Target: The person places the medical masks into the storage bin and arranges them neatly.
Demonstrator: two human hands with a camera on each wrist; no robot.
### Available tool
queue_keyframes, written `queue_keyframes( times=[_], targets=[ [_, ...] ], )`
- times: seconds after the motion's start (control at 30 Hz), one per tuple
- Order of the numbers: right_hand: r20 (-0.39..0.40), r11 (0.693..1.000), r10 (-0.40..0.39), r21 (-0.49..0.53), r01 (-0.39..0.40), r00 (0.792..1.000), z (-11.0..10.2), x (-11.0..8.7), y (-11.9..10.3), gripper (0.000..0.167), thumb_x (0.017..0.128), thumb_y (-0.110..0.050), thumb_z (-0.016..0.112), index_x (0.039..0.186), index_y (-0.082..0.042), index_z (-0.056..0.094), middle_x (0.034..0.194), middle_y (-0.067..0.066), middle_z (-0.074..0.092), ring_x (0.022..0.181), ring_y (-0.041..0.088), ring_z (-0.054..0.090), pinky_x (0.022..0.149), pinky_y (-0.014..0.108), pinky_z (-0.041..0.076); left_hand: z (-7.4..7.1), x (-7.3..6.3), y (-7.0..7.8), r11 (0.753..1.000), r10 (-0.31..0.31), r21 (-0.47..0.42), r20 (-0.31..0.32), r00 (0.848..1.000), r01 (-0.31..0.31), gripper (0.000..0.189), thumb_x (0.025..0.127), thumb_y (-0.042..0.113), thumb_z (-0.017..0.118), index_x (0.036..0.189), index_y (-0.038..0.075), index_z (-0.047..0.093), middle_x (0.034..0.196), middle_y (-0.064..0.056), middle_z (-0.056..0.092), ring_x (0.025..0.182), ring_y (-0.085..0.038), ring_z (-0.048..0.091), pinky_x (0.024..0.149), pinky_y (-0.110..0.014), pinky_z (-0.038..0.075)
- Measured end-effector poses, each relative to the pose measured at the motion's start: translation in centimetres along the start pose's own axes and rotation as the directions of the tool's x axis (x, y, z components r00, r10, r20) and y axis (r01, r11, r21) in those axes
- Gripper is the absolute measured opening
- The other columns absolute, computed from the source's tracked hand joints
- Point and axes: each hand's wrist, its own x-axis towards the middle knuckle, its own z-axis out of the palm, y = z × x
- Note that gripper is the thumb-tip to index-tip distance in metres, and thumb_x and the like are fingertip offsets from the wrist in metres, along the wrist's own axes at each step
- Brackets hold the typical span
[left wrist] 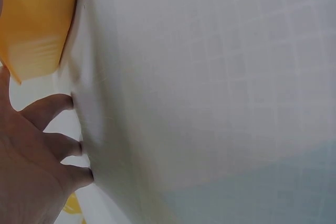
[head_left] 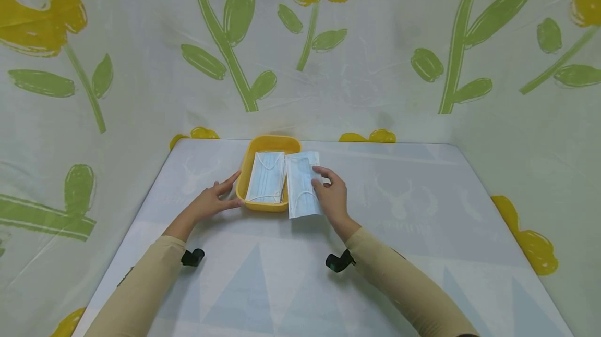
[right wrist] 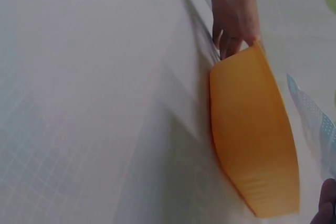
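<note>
A yellow plastic box (head_left: 274, 142) sits on the table, and at least one light blue face mask (head_left: 266, 178) with white ear loops lies inside. My left hand (head_left: 209, 203) is at the box's left side, fingers spread and the thumb near its front corner. In the left wrist view, several fingertips (left wrist: 84, 176) of it rest on the table beside the box. Over the box's right rim, my right hand (head_left: 334, 196) pinches another blue face mask (head_left: 300, 185) by its right edge. Part of that mask (right wrist: 315, 119) shows above the box wall in the right wrist view.
The table (head_left: 399, 285) has a pale cover with blue-grey triangles and deer prints. Behind it and at both sides hangs a white curtain (head_left: 375, 81) with yellow flowers and green leaves. The box stands close to the table's back edge.
</note>
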Motion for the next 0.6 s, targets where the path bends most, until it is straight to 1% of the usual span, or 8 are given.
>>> queue_keyframes(
  times=[0.1, 0.27, 0.47, 0.6],
  targets=[
    [0.014, 1.0, -0.005, 0.011, 0.005, 1.0, 0.5, 0.2, -0.2, 0.031, 0.097, -0.01, 0.067, 0.126, -0.018, 0.071, 0.124, 0.004, 0.064, 0.073, 0.022, 0.057, 0.067, 0.026, 0.051, 0.0, 0.0, 0.1, 1.0, -0.007, -0.002, 0.0, 1.0, 0.007, 0.1, 0.082, 0.073, 0.067, 0.16, 0.052, 0.007, 0.166, -0.009, 0.025, 0.151, -0.052, -0.004, 0.108, -0.083, 0.008],
    [0.005, 1.0, -0.015, 0.017, 0.015, 1.0, 1.3, 0.6, -0.5, 0.03, 0.096, -0.009, 0.068, 0.125, -0.017, 0.072, 0.123, 0.005, 0.065, 0.073, 0.02, 0.056, 0.068, 0.028, 0.05, 0.0, -0.1, 0.2, 1.0, -0.014, -0.009, 0.001, 1.0, 0.014, 0.101, 0.081, 0.074, 0.068, 0.159, 0.053, 0.008, 0.166, -0.01, 0.024, 0.152, -0.051, -0.004, 0.108, -0.083, 0.008],
    [0.016, 0.999, 0.026, 0.025, -0.026, 1.0, 2.2, 0.9, -0.7, 0.031, 0.096, -0.01, 0.068, 0.125, -0.018, 0.072, 0.126, 0.004, 0.064, 0.084, 0.021, 0.057, 0.075, 0.029, 0.051, 0.0, 0.0, 0.1, 1.0, 0.002, -0.007, -0.005, 1.0, -0.002, 0.099, 0.082, 0.073, 0.068, 0.159, 0.053, 0.008, 0.166, -0.011, 0.025, 0.152, -0.052, -0.004, 0.109, -0.082, 0.008],
    [0.019, 0.999, 0.017, 0.031, -0.018, 1.0, 2.8, 1.1, -0.7, 0.031, 0.095, -0.008, 0.068, 0.125, -0.018, 0.073, 0.124, 0.005, 0.064, 0.085, 0.022, 0.058, 0.076, 0.03, 0.051, 0.0, 0.1, -0.2, 1.0, 0.017, -0.015, -0.01, 1.0, -0.017, 0.098, 0.084, 0.071, 0.068, 0.16, 0.051, 0.01, 0.164, -0.013, 0.028, 0.151, -0.052, -0.003, 0.11, -0.081, 0.008]
  ],
)
